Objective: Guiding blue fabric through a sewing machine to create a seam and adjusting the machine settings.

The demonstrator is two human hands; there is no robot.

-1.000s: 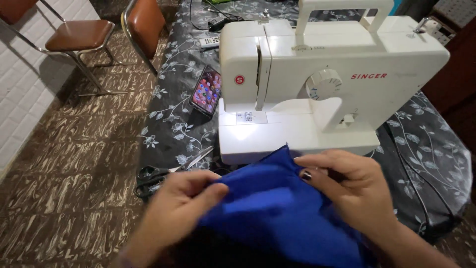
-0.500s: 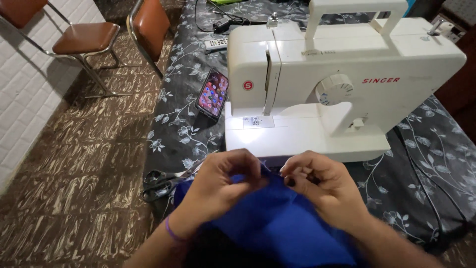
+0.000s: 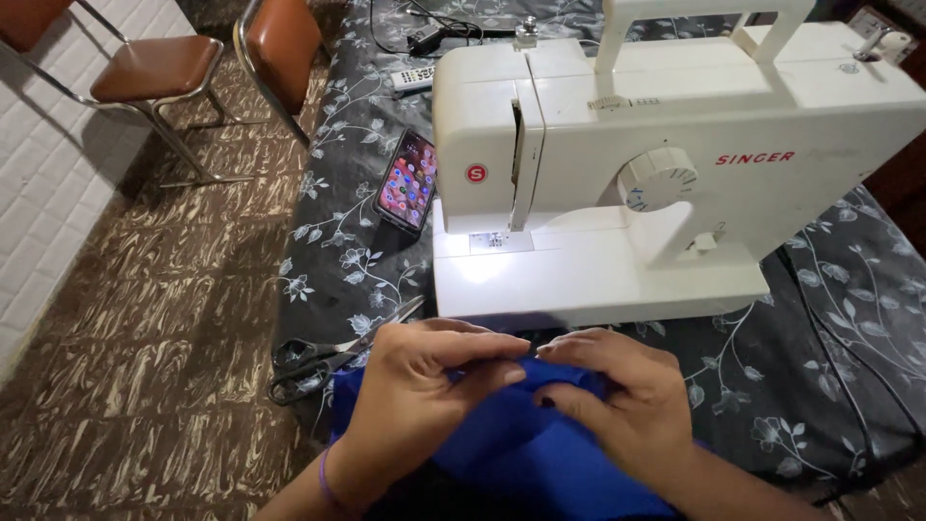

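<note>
Head view: both hands meet at the near edge of the desk, just in front of the sewing machine.
Left grip: left hand (image 3: pixel 424 396) is closed, thumb and fingers pinching the top fold of the blue cloth (image 3: pixel 526 453); a thin purple band circles that wrist.
Right grip: right hand (image 3: pixel 617 391) is closed too, fingertips pinching the same fold right beside the left hand's; the nails are dark.
Between the hands: the fingertips of both hands nearly touch over the cloth's upper edge.
Blue cloth: bunched under both hands at the near edge of the desk, hanging toward the person, its top edge just short of the machine's base.
Sewing machine (image 3: pixel 675 174): white, upright near the middle of the desk, its lamp lighting the plate under the needle; a round dial sits on its front and a carry handle on top.
Scissors (image 3: pixel 328 355): black-handled, lying at the near left corner of the desk, just left of the left hand, not touching it.
Phone (image 3: pixel 408 180): screen lit, lying on the left side of the desk beside the machine.
Desk (image 3: pixel 338 260): covered in dark cloth with a pale flower print.
Chairs (image 3: pixel 154 72): two brown-seated metal chairs stand on the floor beyond the desk's left edge.
</note>
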